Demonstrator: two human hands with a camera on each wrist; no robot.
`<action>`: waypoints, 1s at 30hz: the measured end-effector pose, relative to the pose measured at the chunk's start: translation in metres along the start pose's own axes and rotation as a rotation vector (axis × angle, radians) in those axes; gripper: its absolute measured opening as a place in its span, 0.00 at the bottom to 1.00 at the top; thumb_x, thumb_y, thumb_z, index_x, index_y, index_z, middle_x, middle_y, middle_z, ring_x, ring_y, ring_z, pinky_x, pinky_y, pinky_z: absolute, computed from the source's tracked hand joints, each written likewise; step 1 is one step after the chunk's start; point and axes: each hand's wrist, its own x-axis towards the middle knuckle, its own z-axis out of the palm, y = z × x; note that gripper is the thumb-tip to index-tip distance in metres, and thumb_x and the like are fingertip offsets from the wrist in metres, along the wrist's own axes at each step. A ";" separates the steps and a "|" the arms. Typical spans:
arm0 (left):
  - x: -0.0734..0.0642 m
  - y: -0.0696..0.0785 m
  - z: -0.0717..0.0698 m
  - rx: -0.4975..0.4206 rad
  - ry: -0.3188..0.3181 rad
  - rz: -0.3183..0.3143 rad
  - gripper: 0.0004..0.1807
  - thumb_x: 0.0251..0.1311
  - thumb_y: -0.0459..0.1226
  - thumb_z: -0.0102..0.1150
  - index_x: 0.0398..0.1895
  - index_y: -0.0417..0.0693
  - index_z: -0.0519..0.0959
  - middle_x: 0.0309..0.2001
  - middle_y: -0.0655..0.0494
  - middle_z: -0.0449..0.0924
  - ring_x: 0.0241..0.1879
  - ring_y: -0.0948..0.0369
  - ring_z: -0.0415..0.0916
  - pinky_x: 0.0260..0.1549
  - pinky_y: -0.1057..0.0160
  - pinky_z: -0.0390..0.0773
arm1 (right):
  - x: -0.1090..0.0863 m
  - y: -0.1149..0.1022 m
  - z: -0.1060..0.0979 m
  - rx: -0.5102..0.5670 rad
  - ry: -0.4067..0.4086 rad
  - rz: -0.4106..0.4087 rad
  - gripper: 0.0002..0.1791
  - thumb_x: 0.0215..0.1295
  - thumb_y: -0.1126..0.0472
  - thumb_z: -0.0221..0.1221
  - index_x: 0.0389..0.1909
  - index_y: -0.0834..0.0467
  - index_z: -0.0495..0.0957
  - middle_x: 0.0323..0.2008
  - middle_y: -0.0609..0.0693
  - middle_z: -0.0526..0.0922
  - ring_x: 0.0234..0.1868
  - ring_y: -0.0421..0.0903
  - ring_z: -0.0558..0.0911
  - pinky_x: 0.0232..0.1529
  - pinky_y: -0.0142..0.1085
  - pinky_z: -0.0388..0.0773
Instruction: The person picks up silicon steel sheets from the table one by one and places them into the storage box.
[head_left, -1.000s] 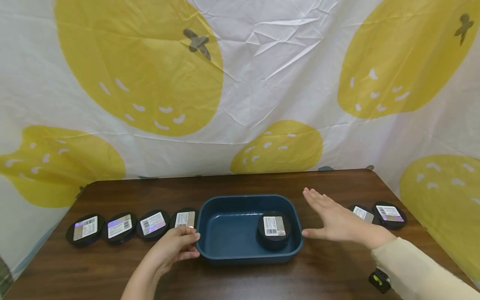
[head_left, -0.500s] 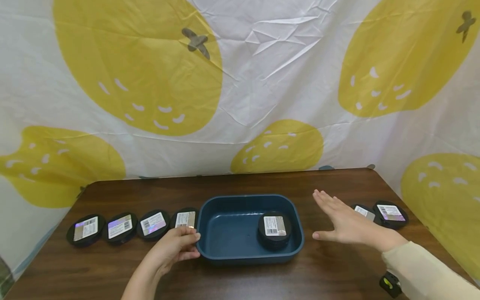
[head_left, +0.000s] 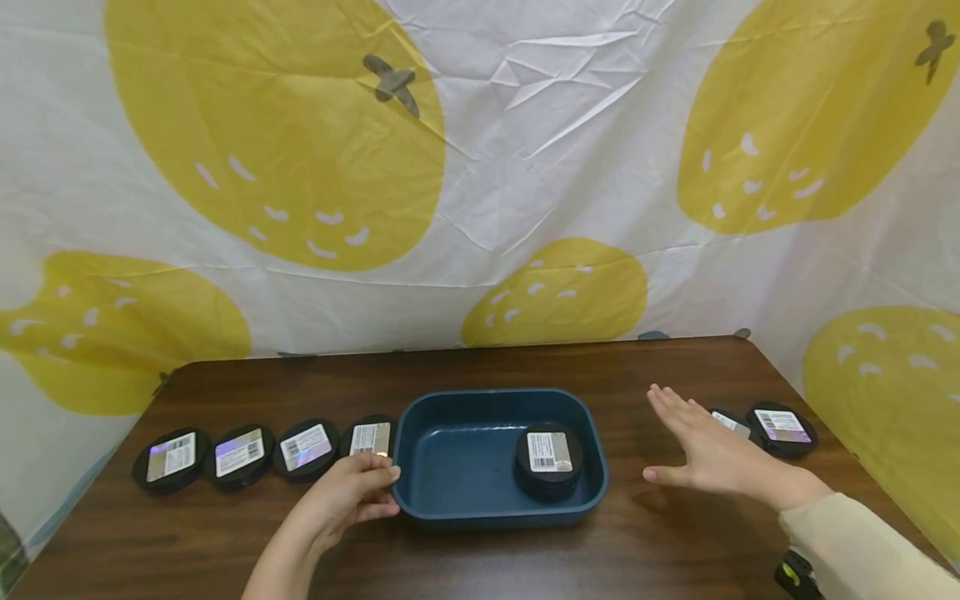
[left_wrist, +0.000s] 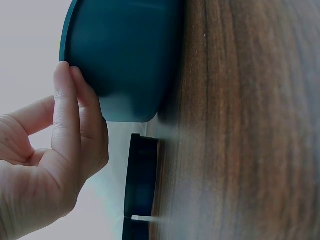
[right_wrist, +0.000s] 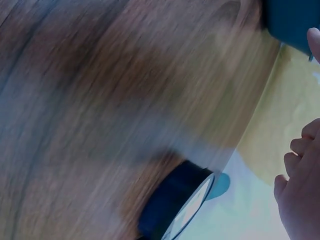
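Observation:
A dark blue rectangular plastic basin stands in the middle of the table. At its left rim my left hand pinches the edge; in the left wrist view the fingertips meet the rim. Inside the basin, on the right, lies a round black container with a white barcode label. My right hand is held with fingers straight and thumb spread, holding nothing. It partly covers a labelled black round container, with another black round container just beyond.
Several matching black round containers, including the far-left container, form a row left of the basin. The nearest container sits close to the basin's left wall. A lemon-patterned cloth hangs behind the brown wooden table.
My right hand has moved to the right, away from the basin's right rim and towards the containers at the right. The left hand, basin and containers stay in place.

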 end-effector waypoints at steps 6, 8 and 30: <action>-0.001 0.001 0.000 -0.004 0.000 -0.003 0.07 0.64 0.31 0.50 0.39 0.33 0.68 0.27 0.51 0.71 0.25 0.63 0.75 0.28 0.67 0.82 | -0.004 0.009 0.002 -0.035 0.005 0.023 0.56 0.53 0.34 0.59 0.69 0.69 0.48 0.69 0.66 0.50 0.69 0.63 0.52 0.69 0.52 0.48; -0.001 0.001 0.000 -0.006 -0.002 -0.002 0.07 0.64 0.31 0.50 0.39 0.33 0.68 0.27 0.51 0.71 0.24 0.63 0.75 0.28 0.67 0.82 | -0.006 0.012 0.003 -0.029 0.001 0.035 0.56 0.53 0.35 0.59 0.69 0.69 0.47 0.70 0.66 0.49 0.69 0.63 0.52 0.69 0.51 0.46; -0.001 0.000 0.000 -0.003 0.008 -0.006 0.09 0.64 0.31 0.50 0.41 0.31 0.68 0.28 0.51 0.71 0.25 0.63 0.75 0.28 0.66 0.82 | -0.018 0.050 -0.004 0.044 -0.025 0.141 0.58 0.53 0.39 0.62 0.68 0.73 0.43 0.67 0.73 0.47 0.68 0.68 0.49 0.66 0.60 0.46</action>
